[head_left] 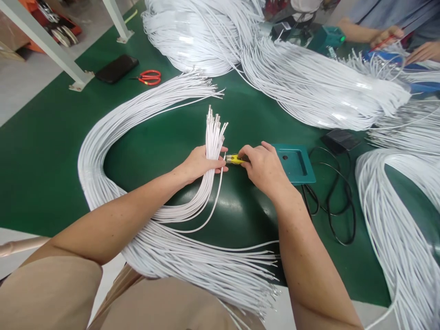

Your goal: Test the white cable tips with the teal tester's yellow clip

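White wires (213, 144) stand bunched above the table (161, 137), the left hand's (199, 162) fingers wrapped round them. Just right of the wires, the right hand's (263, 167) fingers grip a yellow tool (235, 159). Farther right of the wires lies a teal tray (296, 164); beyond them, leftward, red-handled scissors (149, 83).

Can't see the back of this yellow tool (234, 159) since my right hand (263, 167) covers it, and whether its tip touches the loose wire (220, 183) is too tiny to tell. My left forearm (137, 206) hides a stretch of the long white bundle (94, 146), and its tips by the green surface's (34, 174) near edge are pretty blurry. Coworker (388, 18) toward the far edge gets chopped off up top.
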A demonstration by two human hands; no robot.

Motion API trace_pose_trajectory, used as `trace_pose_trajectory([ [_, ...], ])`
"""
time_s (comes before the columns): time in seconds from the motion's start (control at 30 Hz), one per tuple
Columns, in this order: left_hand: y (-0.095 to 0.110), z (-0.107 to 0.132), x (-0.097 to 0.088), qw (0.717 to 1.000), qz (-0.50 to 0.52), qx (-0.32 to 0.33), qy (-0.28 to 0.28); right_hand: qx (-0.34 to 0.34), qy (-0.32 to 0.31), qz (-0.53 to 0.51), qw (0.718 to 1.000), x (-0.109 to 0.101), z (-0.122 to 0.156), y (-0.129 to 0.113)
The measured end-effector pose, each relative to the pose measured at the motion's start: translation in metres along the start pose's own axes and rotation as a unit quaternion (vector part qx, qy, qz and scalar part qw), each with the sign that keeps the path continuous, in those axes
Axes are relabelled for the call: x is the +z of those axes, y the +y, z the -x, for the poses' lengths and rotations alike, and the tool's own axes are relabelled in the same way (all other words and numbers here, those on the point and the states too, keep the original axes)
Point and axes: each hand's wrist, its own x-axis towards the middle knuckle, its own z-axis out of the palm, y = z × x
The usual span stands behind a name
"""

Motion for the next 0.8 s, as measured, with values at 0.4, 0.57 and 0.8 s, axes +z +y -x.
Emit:
trace_pose_trajectory([
  [0.4,-0.004,-0.003,0.008,0.994,-0.099,0.008,0.037,0.011,0.009,-0.007,1.0,-0.001,0.001,0.0],
  [0.57,-0.005,-0.003,0.006,0.997,-0.069,-0.006,0.012,0.089,0.114,0.037,0.989,-0.005,0.01,0.011],
  [0.8,-0.002,-0.002,-0.005,0.999,-0.047,-0.021,0.013,0.154,0.161,0.056,0.973,0.006,0.019,0.028],
])
